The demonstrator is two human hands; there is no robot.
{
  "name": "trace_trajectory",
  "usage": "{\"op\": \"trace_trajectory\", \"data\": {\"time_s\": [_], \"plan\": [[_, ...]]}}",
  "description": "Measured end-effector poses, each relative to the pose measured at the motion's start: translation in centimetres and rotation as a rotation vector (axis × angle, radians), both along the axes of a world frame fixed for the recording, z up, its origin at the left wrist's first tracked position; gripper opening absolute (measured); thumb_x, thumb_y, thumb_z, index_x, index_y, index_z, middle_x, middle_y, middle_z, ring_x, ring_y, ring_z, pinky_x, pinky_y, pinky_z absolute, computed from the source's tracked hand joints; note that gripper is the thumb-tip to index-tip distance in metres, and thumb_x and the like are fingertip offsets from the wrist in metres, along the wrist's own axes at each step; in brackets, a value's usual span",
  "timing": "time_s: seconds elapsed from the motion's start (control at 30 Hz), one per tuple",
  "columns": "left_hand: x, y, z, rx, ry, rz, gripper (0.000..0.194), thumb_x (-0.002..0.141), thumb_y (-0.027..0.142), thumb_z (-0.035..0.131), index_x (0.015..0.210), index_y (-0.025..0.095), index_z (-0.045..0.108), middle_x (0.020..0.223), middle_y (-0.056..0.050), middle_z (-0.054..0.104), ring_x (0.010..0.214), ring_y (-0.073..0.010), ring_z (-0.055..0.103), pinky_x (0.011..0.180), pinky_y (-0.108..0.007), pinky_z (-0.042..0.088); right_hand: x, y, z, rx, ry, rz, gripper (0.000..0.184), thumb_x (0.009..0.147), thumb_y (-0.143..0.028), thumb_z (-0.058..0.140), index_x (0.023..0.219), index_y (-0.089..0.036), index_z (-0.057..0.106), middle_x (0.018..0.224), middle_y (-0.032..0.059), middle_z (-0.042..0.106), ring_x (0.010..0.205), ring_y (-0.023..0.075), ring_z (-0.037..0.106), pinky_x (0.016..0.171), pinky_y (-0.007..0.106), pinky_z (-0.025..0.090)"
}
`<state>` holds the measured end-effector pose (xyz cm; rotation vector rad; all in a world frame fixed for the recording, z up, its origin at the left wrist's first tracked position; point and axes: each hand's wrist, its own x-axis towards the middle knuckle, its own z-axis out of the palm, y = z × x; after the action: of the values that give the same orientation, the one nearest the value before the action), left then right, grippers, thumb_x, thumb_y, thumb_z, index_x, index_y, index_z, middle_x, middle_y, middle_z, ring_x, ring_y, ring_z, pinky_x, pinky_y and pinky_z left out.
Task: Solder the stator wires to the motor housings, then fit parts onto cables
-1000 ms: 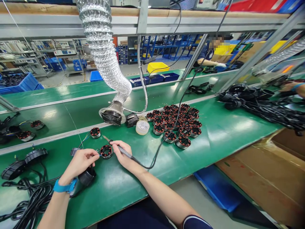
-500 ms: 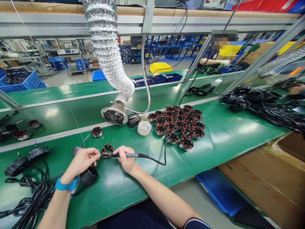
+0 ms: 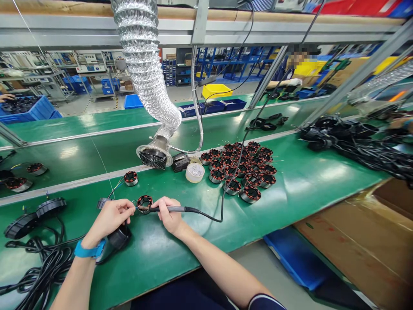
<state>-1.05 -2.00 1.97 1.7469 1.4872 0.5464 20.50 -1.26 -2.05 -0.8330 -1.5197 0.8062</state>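
My right hand (image 3: pixel 169 214) is closed around a soldering iron (image 3: pixel 176 209), held level, with its tip at a small motor stator (image 3: pixel 145 201) wound in copper on the green bench (image 3: pixel 290 189). My left hand (image 3: pixel 111 215) pinches a thin wire at the stator's left side. A blue band is on my left wrist (image 3: pixel 87 249). A black round part (image 3: pixel 118 237) lies under my left hand. The iron's black cord (image 3: pixel 222 202) loops up to the right.
A heap of several stators (image 3: pixel 245 170) lies to the right. A white dish (image 3: pixel 195 172), a black box (image 3: pixel 180 162) and a silver fume duct with fan (image 3: pixel 154 156) stand behind. Black cables and fan housings (image 3: pixel 32 241) crowd the left; more cables (image 3: pixel 355 142) right. Another person works far back.
My right hand swung the soldering iron from a tilted, raised pose down to level, bringing its tip onto the stator. My left hand stayed pinching at the stator.
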Motion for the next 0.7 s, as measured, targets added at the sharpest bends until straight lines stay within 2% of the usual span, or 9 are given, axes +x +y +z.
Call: {"op": "trace_trajectory", "data": {"time_s": [0.37, 0.57, 0.7], "plan": [[-0.09, 0.00, -0.05, -0.014, -0.042, 0.016, 0.034, 0.083, 0.050, 0.061, 0.082, 0.017, 0.067, 0.062, -0.004, 0.068, 0.057, -0.0186, 0.064, 0.056, -0.026, 0.047, 0.02, 0.00, -0.16, -0.009, 0.051, -0.068, 0.048, 0.098, -0.040, 0.037, 0.071, -0.020, 0.071, 0.040, -0.0021, 0.044, 0.049, 0.0164, 0.058, 0.056, 0.027, 0.048], [0.01, -0.06, 0.33, -0.034, -0.029, 0.024, 0.033, 0.083, 0.049, 0.061, 0.084, 0.017, 0.066, 0.061, -0.003, 0.067, 0.058, -0.0183, 0.063, 0.057, -0.027, 0.047, -0.11, 0.18, -0.28, 0.039, -0.005, -0.076, 0.039, 0.098, -0.034, 0.039, 0.083, -0.019, 0.072, 0.048, -0.0021, 0.052, 0.051, 0.0142, 0.059, 0.062, 0.026, 0.050], [-0.02, -0.03, 0.34, -0.060, -0.146, 0.040, 0.033, 0.081, 0.048, 0.065, 0.096, 0.019, 0.059, 0.065, 0.000, 0.065, 0.058, -0.0174, 0.063, 0.058, -0.027, 0.048, -0.16, 0.22, -0.41, 0.085, -0.014, -0.087, 0.037, 0.098, -0.031, 0.040, 0.085, -0.019, 0.072, 0.050, -0.0026, 0.053, 0.049, 0.0127, 0.057, 0.064, 0.026, 0.050]]}}
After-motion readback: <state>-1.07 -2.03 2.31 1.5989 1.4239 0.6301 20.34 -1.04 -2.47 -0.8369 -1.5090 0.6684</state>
